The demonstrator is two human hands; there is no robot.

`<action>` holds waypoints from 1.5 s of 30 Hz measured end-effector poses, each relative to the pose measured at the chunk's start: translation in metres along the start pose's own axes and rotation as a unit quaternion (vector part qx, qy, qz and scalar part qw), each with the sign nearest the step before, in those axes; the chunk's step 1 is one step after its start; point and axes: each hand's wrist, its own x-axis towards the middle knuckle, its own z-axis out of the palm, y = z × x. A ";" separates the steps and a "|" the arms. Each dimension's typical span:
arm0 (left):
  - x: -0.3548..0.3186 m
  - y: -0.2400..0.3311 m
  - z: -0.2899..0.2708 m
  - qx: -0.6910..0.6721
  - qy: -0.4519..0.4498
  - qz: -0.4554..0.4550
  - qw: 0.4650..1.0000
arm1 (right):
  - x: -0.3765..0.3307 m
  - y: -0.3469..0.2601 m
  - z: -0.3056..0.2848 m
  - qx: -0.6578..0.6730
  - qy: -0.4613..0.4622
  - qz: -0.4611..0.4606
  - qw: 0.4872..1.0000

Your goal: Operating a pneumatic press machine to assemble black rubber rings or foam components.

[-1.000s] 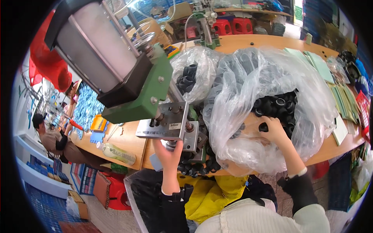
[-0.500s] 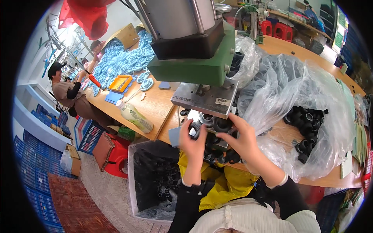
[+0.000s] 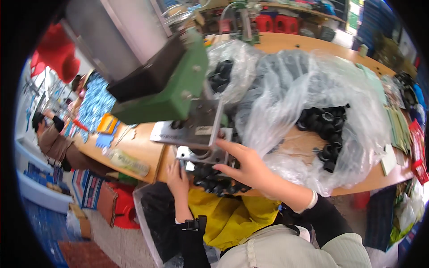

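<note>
In front of me stands a green press (image 3: pixel 156 105) with a flat metal upper plate (image 3: pixel 183 131) above a lower metal fixture (image 3: pixel 214 155). My right hand (image 3: pixel 248 167) is at the fixture's right side, thumb and fingers spread apart, with nothing visible between them. At the fixture's lower left is my left hand (image 3: pixel 178 181), its fingers pointing up. Blur hides whether it holds anything. Several black ring-like plastic parts (image 3: pixel 214 178) lie just below the fixture, between my hands. The space under the upper plate is mostly hidden.
Clear plastic bags (image 3: pixel 286 94) and loose black parts (image 3: pixel 324 123) spread over the table's right side. A bottle (image 3: pixel 127 161) lies to the left, near an orange tray (image 3: pixel 107 123). A bin (image 3: pixel 154 219) stands below the table edge. Another person (image 3: pixel 56 140) is at far left.
The view has turned right, shifting the press leftward. My left hand has moved down and away from the fixture; the black ring it held is no longer visible. The gap below the upper plate looks narrower.
</note>
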 end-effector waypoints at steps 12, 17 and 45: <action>0.014 0.011 0.000 0.020 0.036 0.024 0.999 | 0.000 0.182 -0.198 -0.638 -0.006 0.098 0.763; 0.019 0.081 -0.039 -0.088 0.183 0.109 0.973 | -0.019 0.128 -0.169 -0.440 0.067 0.068 0.893; -0.123 -0.056 -0.041 0.120 0.237 -0.351 0.898 | 0.039 0.009 0.032 -0.011 -0.021 0.066 0.998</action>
